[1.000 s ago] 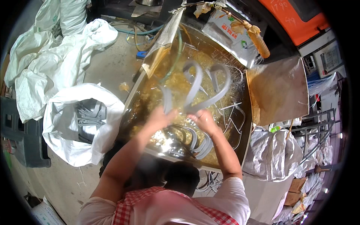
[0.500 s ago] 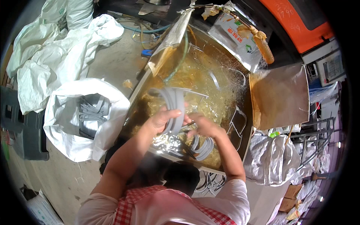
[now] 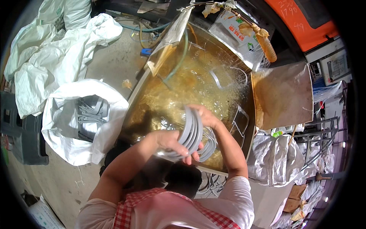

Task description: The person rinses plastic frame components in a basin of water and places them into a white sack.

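Observation:
Over the near part of a water-filled metal tank (image 3: 139, 89), both my hands hold a bundle of curved grey plastic strips (image 3: 193, 131). My left hand (image 3: 170, 142) grips its lower end, thumb in front and fingertips showing past the strips. At the upper end, my right hand (image 3: 206, 115) is closed round the strips; some of its fingers are hidden behind them. Below my right wrist, more curved grey strips (image 3: 207, 150) sit in the water at the near side. A single pale strip (image 3: 216, 79) lies farther back in the tank.
Left of the tank stands an open white sack (image 3: 57, 126) with grey strips (image 3: 91, 114) inside. A grey plastic stool (image 3: 23, 133) is beyond it. A brownish board (image 3: 282, 97) rises at the tank's right edge. A green hose (image 3: 181, 63) dips into the water.
The bundle has come down toward me and turned. My right hand has moved up from beneath it to its upper end. My left hand has shifted lower.

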A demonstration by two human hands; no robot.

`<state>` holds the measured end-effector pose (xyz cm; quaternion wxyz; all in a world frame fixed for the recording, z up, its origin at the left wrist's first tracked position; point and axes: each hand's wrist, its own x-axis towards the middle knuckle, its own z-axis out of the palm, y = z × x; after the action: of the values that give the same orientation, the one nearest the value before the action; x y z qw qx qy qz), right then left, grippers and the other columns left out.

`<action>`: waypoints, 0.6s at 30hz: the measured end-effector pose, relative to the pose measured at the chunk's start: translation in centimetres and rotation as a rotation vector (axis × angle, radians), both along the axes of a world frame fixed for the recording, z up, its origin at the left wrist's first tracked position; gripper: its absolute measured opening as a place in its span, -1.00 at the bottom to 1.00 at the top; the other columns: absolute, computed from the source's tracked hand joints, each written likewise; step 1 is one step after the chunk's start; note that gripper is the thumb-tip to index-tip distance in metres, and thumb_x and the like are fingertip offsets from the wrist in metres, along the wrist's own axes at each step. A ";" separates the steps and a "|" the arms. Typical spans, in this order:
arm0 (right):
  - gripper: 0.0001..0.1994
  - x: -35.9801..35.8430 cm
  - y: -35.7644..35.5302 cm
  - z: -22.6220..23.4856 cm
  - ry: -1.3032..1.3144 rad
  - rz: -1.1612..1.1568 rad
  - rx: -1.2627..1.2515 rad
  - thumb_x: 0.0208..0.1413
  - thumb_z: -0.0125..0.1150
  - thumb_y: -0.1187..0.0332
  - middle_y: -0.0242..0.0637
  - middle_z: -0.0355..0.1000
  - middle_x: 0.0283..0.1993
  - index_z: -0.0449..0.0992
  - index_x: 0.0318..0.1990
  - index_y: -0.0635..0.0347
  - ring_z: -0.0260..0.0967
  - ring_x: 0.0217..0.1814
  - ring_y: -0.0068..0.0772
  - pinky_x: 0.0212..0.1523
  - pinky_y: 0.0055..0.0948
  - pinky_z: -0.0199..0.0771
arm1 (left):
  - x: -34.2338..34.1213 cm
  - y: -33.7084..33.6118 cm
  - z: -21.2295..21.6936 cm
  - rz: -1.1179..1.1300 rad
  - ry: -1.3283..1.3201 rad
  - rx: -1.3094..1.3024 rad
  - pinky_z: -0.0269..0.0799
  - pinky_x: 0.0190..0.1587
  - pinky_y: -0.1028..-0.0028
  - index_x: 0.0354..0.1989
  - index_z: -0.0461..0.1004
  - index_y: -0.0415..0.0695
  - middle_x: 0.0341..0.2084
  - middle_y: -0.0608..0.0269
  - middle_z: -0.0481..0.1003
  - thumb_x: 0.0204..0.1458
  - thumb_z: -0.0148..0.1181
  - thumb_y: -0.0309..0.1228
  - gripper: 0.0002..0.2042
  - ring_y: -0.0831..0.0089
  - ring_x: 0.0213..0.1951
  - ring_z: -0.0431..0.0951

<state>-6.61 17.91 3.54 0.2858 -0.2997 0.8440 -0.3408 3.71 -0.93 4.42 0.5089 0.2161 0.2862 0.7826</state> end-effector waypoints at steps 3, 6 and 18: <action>-0.66 0.3 1.0 -0.6 -0.014 -0.249 -0.086 -0.06 0.14 0.33 -0.16 0.46 -0.18 0.43 -0.07 0.18 0.40 -0.14 -0.35 -0.10 -0.44 0.37 | -2.1 -1.6 -1.2 0.422 0.580 -0.357 0.41 -0.10 0.37 -0.03 0.30 -0.31 -0.18 0.04 0.45 -0.03 0.17 -0.38 -0.60 0.31 -0.21 0.50; -0.75 -0.3 2.9 -0.7 -0.240 -0.608 -0.090 -0.07 0.15 0.36 -0.21 0.45 -0.34 0.46 -0.22 0.27 0.39 -0.37 -0.49 -0.38 -0.51 0.38 | -3.6 -2.5 -0.9 1.183 0.424 -0.486 0.22 0.08 0.35 0.19 0.05 -0.24 0.06 -0.01 0.24 -0.19 0.28 -0.04 -0.17 0.28 0.03 0.31; -0.06 2.3 3.2 1.5 -0.809 -0.561 -0.918 -0.29 0.33 -0.12 -0.21 0.29 -0.04 0.02 0.22 0.14 0.31 -0.09 -0.30 -0.14 -0.25 0.37 | -3.6 -1.9 -2.6 1.047 -0.356 -0.327 0.32 -0.55 0.40 -0.01 0.14 -0.19 -0.56 0.23 0.29 -0.17 0.04 -0.61 -0.54 0.46 -0.62 0.33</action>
<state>-4.35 21.06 5.01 0.3238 -0.0088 0.4858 -0.8118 0.09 -2.82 1.78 0.1206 -0.1709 0.3825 0.9000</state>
